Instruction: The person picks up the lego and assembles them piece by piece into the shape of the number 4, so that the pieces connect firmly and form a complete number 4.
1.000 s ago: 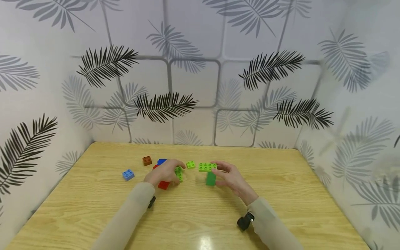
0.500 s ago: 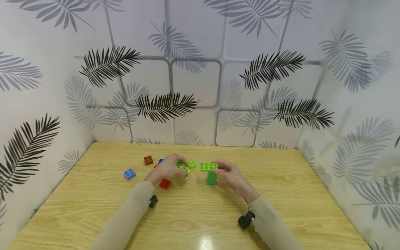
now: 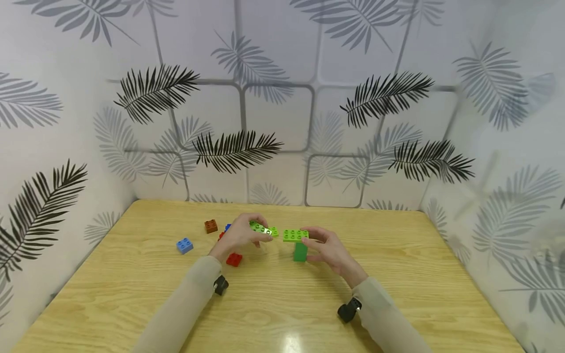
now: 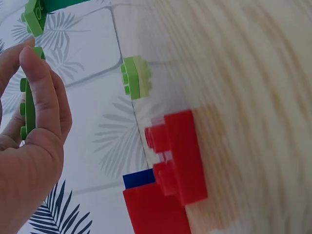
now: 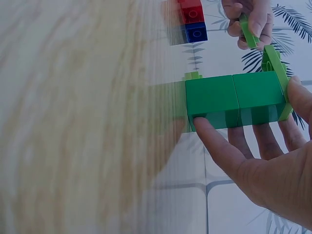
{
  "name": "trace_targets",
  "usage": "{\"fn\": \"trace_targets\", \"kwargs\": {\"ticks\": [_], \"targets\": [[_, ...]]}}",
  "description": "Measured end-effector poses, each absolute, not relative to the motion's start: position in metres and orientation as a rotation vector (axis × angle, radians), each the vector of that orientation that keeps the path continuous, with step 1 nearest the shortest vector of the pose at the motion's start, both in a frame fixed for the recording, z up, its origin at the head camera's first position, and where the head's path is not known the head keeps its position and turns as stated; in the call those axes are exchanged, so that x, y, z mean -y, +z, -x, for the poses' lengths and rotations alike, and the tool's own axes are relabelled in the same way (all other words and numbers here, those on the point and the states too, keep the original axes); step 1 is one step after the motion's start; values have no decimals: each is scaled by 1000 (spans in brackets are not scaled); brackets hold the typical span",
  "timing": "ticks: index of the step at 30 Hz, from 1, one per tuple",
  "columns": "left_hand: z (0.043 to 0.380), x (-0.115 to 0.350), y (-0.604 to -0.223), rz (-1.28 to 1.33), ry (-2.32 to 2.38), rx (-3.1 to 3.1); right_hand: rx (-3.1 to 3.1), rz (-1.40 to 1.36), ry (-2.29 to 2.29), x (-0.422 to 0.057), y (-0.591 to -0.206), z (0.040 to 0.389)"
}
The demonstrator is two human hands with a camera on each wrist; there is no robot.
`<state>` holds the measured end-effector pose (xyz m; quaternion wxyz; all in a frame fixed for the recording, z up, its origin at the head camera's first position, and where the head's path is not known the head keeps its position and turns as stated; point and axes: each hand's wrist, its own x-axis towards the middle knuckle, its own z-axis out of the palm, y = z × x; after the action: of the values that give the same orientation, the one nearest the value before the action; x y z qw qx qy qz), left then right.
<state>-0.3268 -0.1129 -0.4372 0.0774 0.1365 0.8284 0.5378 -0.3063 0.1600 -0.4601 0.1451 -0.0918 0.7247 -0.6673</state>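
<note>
My left hand [image 3: 240, 234] pinches a lime green studded plate [image 3: 259, 228] above the table, left of the stack. In the left wrist view, that plate [image 4: 30, 109] lies between thumb and fingers, studs facing outward. Two green bricks [image 5: 234, 100] stand stacked upright on the table, topped by another lime green plate [image 3: 291, 236] that overhangs to the left. My right hand [image 3: 332, 252] holds this stack from the right, its fingers along the bricks and one finger at the top plate. The two lime plates are close but apart.
A small lime brick [image 4: 131, 78] sits behind the left hand. A red brick [image 3: 234, 260] lies nearer me; red and blue bricks [image 5: 195, 22] are partly hidden by the left arm. Farther left are a brown brick [image 3: 211, 226] and a light blue brick [image 3: 184, 245].
My left hand has lifted the lime green plate off the table and carried it right, towards the stack. The red brick has come more into view. My right hand stays at the stack.
</note>
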Motion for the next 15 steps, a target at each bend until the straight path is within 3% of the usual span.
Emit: {"fn": "trace_targets", "kwargs": {"ticks": [15], "targets": [[330, 104, -441, -391, 1745, -2427, -2078, 260, -1915, -158, -456, 303]]}}
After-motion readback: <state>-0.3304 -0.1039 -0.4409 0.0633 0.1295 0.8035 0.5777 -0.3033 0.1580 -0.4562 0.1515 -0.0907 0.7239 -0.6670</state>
